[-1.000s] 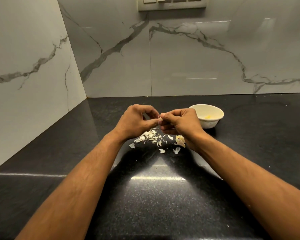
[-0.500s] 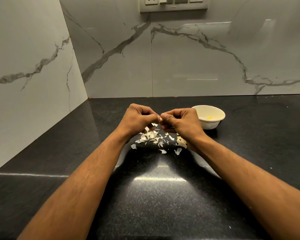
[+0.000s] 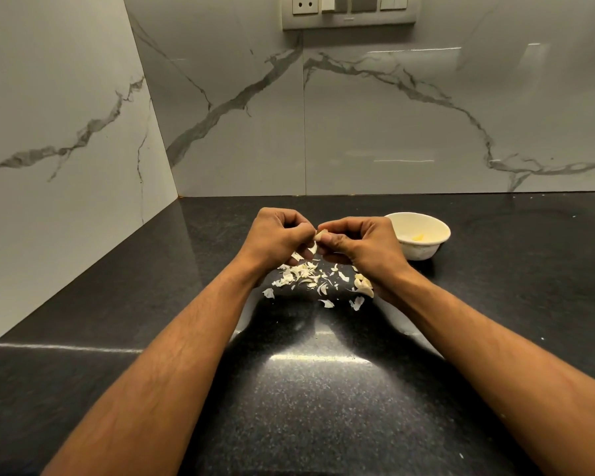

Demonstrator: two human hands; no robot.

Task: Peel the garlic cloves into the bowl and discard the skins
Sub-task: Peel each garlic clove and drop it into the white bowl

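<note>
The one camera sits on my head, looking forward and down along my forearms to my hands, the left hand (image 3: 275,237) and right hand (image 3: 361,243) near mid-frame. Its wide angle takes in the dark table (image 3: 323,389) from close below me out to the marble walls (image 3: 392,125). No second view overlaps it.

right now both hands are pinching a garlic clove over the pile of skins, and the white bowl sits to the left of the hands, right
Not quite. The head view shows the bowl to the right of the hands, beside the right hand. The rest holds: it and the left hand pinch the garlic clove over the skins.
</note>
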